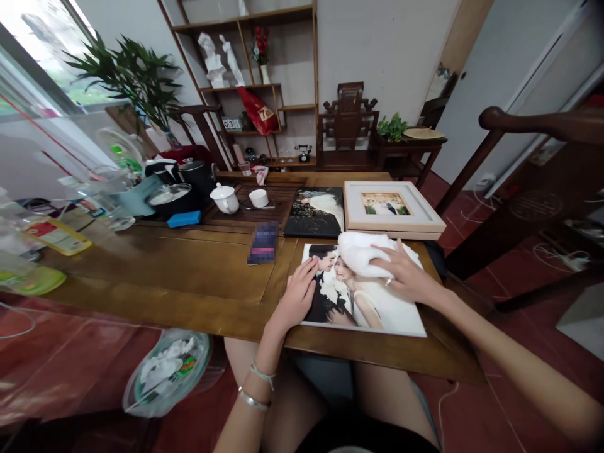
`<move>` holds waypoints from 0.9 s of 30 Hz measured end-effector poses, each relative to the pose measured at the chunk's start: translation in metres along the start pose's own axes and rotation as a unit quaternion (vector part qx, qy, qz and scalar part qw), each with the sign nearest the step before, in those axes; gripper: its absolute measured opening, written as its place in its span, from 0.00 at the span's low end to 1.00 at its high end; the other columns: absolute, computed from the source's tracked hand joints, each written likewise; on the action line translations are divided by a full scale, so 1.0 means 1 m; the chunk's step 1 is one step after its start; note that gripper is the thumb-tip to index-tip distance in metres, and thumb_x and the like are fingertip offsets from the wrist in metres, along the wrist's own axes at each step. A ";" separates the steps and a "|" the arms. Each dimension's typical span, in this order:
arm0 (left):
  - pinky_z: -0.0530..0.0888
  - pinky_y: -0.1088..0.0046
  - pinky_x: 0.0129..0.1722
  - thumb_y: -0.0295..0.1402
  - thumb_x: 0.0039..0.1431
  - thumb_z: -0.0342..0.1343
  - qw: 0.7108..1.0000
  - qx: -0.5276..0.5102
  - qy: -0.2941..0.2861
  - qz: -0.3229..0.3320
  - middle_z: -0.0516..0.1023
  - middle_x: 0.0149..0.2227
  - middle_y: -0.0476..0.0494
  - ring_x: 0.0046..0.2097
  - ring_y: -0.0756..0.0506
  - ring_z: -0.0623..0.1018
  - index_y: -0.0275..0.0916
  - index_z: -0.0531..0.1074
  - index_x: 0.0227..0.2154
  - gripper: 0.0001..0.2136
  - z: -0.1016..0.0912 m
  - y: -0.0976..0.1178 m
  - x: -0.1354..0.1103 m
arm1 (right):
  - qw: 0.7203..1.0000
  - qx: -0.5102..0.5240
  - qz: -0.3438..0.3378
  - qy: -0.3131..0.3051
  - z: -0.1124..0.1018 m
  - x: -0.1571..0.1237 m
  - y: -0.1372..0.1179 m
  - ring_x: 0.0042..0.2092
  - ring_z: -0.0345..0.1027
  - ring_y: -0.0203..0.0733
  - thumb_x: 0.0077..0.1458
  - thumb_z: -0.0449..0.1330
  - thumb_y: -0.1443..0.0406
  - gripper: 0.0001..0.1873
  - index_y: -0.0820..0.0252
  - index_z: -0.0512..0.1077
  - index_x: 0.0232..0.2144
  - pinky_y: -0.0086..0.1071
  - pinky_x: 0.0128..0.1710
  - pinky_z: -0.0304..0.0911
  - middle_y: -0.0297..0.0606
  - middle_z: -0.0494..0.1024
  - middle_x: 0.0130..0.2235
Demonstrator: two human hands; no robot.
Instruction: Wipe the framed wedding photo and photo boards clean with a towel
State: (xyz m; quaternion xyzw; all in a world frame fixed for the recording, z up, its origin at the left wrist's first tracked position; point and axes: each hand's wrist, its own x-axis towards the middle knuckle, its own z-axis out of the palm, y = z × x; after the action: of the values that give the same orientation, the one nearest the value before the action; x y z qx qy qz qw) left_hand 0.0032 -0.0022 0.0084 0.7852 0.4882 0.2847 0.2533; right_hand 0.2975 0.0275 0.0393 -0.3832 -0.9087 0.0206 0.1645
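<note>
A large wedding photo panel [391,314] lies flat near the table's front edge. My left hand [298,296] rests on its left side with the fingers stretched out, holding nothing. Under the fingers of my right hand [408,274] is a bunched white cloth [361,253], pressed on the upper part of the panel. That cloth hides part of the picture's top. Just behind lie a dark photo panel [306,214] and, to its right, a light wooden picture frame [352,207] with a small photo in a white mat.
The wooden table [202,270] also carries a phone [263,243], a blue block [184,219], a white lidded teacup [225,199], a small white cup [258,198] and a dark kettle [195,176]. Bottles stand at far left. A lined waste bin [201,352] is below; a chair [528,189] stands right.
</note>
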 end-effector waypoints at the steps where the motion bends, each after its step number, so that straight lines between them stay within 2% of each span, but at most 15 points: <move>1: 0.51 0.55 0.65 0.32 0.67 0.38 1.000 -0.001 0.000 -0.001 0.55 0.66 0.44 0.67 0.44 0.53 0.45 0.55 0.63 0.22 0.000 0.000 0.000 | 1.000 0.005 -0.005 0.006 0.000 0.001 0.008 0.62 0.54 0.55 0.45 0.49 0.75 0.28 0.58 0.69 0.49 0.67 0.59 0.36 0.50 0.69 0.56; 2: 0.51 0.54 0.65 0.33 0.67 0.38 1.000 -0.001 0.001 -0.004 0.55 0.66 0.44 0.67 0.44 0.53 0.45 0.55 0.62 0.22 0.000 0.000 0.000 | 1.000 0.012 -0.011 0.013 0.000 -0.001 0.010 0.62 0.54 0.55 0.45 0.50 0.75 0.27 0.59 0.69 0.48 0.65 0.60 0.37 0.50 0.69 0.56; 4: 0.51 0.54 0.65 0.32 0.67 0.38 1.000 -0.003 0.002 -0.011 0.55 0.66 0.44 0.67 0.44 0.53 0.45 0.55 0.62 0.22 0.000 0.001 0.000 | 0.999 0.028 -0.026 0.021 0.001 -0.011 -0.001 0.63 0.52 0.55 0.43 0.51 0.74 0.26 0.60 0.70 0.47 0.62 0.61 0.40 0.50 0.67 0.57; 6: 0.51 0.54 0.65 0.32 0.67 0.38 1.000 -0.005 0.003 -0.013 0.55 0.66 0.44 0.67 0.44 0.53 0.45 0.56 0.62 0.21 0.000 0.001 0.000 | 0.998 0.042 -0.048 0.009 0.001 -0.026 -0.031 0.64 0.47 0.55 0.41 0.51 0.75 0.26 0.59 0.71 0.44 0.61 0.62 0.38 0.48 0.65 0.59; 9: 0.51 0.54 0.65 0.31 0.66 0.38 1.000 -0.007 0.003 -0.012 0.55 0.66 0.43 0.67 0.44 0.53 0.44 0.56 0.62 0.22 0.000 0.002 0.000 | 0.992 0.063 -0.094 -0.048 -0.002 -0.049 -0.085 0.66 0.41 0.56 0.37 0.53 0.75 0.27 0.55 0.73 0.42 0.63 0.62 0.33 0.42 0.61 0.62; 12: 0.51 0.54 0.64 0.31 0.66 0.38 1.000 -0.011 0.003 -0.007 0.56 0.66 0.43 0.67 0.43 0.53 0.45 0.56 0.62 0.22 0.000 0.002 0.000 | 0.987 0.081 -0.106 -0.088 -0.005 -0.057 -0.113 0.66 0.40 0.59 0.35 0.55 0.74 0.25 0.55 0.74 0.40 0.63 0.62 0.33 0.42 0.58 0.64; 15: 0.51 0.54 0.64 0.32 0.67 0.39 1.000 -0.011 0.007 -0.002 0.56 0.66 0.43 0.67 0.44 0.54 0.45 0.56 0.62 0.22 0.000 0.001 0.000 | 0.990 0.075 -0.093 -0.074 -0.004 -0.043 -0.098 0.66 0.43 0.56 0.36 0.54 0.75 0.27 0.55 0.74 0.42 0.60 0.63 0.34 0.42 0.61 0.62; 18: 0.51 0.55 0.65 0.32 0.67 0.38 1.000 -0.010 0.008 0.001 0.56 0.65 0.43 0.67 0.44 0.54 0.45 0.56 0.62 0.21 0.000 0.000 0.000 | 0.994 0.067 -0.078 -0.036 -0.001 -0.013 -0.059 0.65 0.46 0.53 0.38 0.53 0.76 0.28 0.58 0.73 0.44 0.57 0.63 0.38 0.45 0.64 0.60; 22: 0.51 0.56 0.65 0.32 0.67 0.38 1.000 -0.010 0.010 0.007 0.56 0.66 0.44 0.67 0.45 0.54 0.45 0.56 0.62 0.21 0.000 -0.001 0.000 | 0.993 0.094 -0.071 -0.007 0.000 0.026 -0.014 0.63 0.52 0.49 0.49 0.52 0.74 0.22 0.57 0.72 0.46 0.54 0.63 0.42 0.43 0.69 0.57; 25: 0.51 0.55 0.65 0.32 0.67 0.38 1.000 -0.007 0.007 0.006 0.56 0.66 0.43 0.67 0.45 0.54 0.44 0.57 0.62 0.21 0.000 0.000 -0.001 | 0.992 0.121 -0.044 0.008 0.002 0.038 -0.006 0.57 0.62 0.47 0.54 0.50 0.72 0.19 0.55 0.71 0.47 0.53 0.63 0.42 0.38 0.73 0.53; 27: 0.51 0.55 0.64 0.32 0.67 0.39 1.000 -0.006 0.007 0.004 0.56 0.66 0.43 0.67 0.45 0.54 0.43 0.57 0.62 0.21 0.000 0.000 -0.001 | 0.992 0.123 -0.025 0.009 0.002 0.032 -0.014 0.53 0.66 0.47 0.54 0.49 0.72 0.19 0.55 0.71 0.46 0.54 0.63 0.41 0.37 0.75 0.50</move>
State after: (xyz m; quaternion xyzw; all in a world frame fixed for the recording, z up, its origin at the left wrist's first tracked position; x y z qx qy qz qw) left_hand 0.0027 -0.0027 0.0084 0.7837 0.4850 0.2937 0.2536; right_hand 0.2662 0.0404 0.0483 -0.3372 -0.9072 0.1243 0.2187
